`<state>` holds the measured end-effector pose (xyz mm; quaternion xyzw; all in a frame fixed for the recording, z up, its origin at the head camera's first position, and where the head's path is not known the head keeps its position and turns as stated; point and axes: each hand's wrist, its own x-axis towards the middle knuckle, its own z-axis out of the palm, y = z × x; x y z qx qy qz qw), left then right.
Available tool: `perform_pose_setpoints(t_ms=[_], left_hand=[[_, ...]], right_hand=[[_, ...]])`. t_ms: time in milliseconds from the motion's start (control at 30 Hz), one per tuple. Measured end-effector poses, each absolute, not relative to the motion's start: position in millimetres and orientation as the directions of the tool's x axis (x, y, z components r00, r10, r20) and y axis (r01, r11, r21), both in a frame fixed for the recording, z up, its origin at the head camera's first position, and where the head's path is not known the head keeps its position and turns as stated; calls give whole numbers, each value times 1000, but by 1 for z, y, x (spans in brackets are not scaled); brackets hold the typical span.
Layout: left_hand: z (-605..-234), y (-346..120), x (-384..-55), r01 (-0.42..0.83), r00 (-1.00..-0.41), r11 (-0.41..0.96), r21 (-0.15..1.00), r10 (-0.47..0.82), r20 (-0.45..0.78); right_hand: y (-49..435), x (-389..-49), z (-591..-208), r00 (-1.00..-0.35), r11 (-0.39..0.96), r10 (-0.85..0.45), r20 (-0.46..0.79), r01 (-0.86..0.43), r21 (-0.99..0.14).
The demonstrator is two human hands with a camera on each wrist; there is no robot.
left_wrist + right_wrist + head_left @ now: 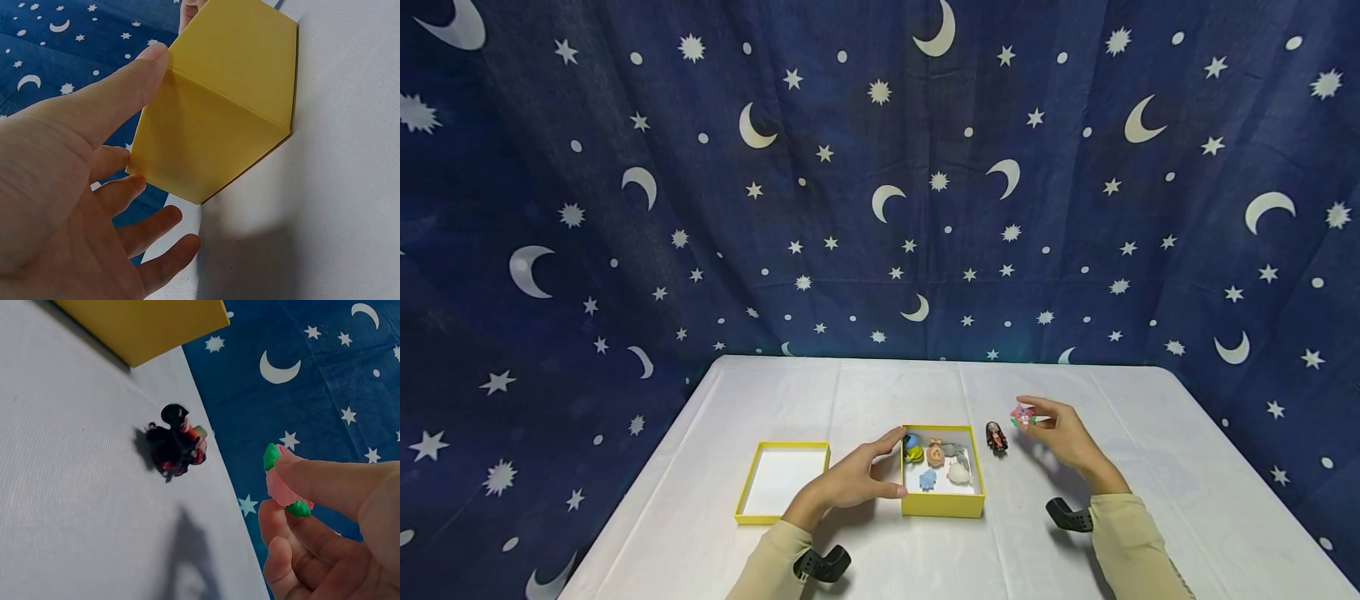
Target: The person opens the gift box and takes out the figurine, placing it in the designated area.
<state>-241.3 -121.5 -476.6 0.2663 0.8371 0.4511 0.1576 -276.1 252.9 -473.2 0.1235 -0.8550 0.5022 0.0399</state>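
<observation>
My left hand (852, 477) rests against the left side of a yellow box (942, 505), its thumb at the near corner and a fingertip at the far one. The other fingers are spread apart beside the wall, as the left wrist view shows. Inside the box lie several small toys, among them a blue-and-yellow one (913, 448), a brown one (935, 453), a light blue one (927, 479) and a white one (958, 472). Above the table, my right hand (1066, 433) pinches a small pink-and-green toy figure (282, 485) between thumb and fingers.
A dark-haired toy figure (996, 438) is on the white table (1022, 533), between the box and my right hand. Left of the box, the yellow-edged lid (786, 482) lies with its white inside up. A blue curtain (850, 217) with moons and stars hangs behind.
</observation>
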Motion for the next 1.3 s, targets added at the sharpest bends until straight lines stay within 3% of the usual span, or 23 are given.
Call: perform_pose_setpoints(t_ms=[267,800,1300], left_hand=[[-476,-122,-241,306,-807,450,839,590,-23],[-478,-122,-240,300,-807,441,846,590,-22],[-477,-123,-240,310,-800,427,850,600,-10]], right_hand=[[257,-279,-483,-966,430,-195,169,-239,-871],[257,-280,-494,-988,568,-142,53,-125,-813],[252,-282,-495,-993,668,-95,71,-117,-735]])
